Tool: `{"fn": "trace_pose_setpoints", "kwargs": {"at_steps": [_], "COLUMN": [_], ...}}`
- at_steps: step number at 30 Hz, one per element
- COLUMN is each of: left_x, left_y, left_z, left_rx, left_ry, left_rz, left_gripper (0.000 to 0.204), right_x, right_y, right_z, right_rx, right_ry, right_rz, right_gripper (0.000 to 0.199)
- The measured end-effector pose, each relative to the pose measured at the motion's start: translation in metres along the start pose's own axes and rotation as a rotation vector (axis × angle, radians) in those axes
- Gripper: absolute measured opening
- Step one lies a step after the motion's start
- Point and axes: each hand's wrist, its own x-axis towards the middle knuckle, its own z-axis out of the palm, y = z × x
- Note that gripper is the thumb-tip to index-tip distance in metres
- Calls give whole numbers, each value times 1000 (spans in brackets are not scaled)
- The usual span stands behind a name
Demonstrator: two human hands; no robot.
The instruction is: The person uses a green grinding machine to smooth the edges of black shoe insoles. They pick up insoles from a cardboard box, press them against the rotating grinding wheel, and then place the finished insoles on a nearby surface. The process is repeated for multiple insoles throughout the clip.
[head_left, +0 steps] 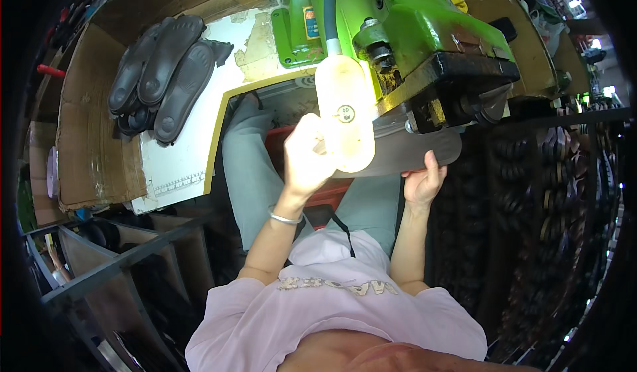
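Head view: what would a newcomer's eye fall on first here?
Probably the glowing oval lamp near the centre, partly covering the left hand, with the bright green machine above it. Next, the dark flat piece below the machine's black head, its right end pinched by the right hand. Then the pile of grey soles at upper left.

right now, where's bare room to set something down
The white table is bare between the dark soles and printed ruler, and between soles and green machine. It's crowded around the lamp, left hand, right hand and the flat dark piece.
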Motion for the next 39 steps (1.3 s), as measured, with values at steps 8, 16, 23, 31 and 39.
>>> {"fn": "trace_pose_setpoints", "kwargs": {"at_steps": [8,16,23,31,39], "left_x": [-2,-29,-32,-35,-55], "left_y": [-2,1,11,-13,-13], "left_z": [-28,-64,-44,16,43], "left_rx": [-244,152,160,53,-119], "left_ry": [68,-182,-267,-310,-224], "left_rz": [-342,-54,-78,-207,-362], "left_gripper": [27,29,30,20,31], "right_x": [-9,-26,-17,-18,99], "right_y": [8,54,43,34,-90], "right_z": [26,-3,-16,-24,-68], "right_rx": [29,191,158,-17,-462], "right_ry": [-48,-310,-435,-34,203], "right_rz": [152,223,49,5,-272], "right_gripper": [17,28,25,32,33]}}
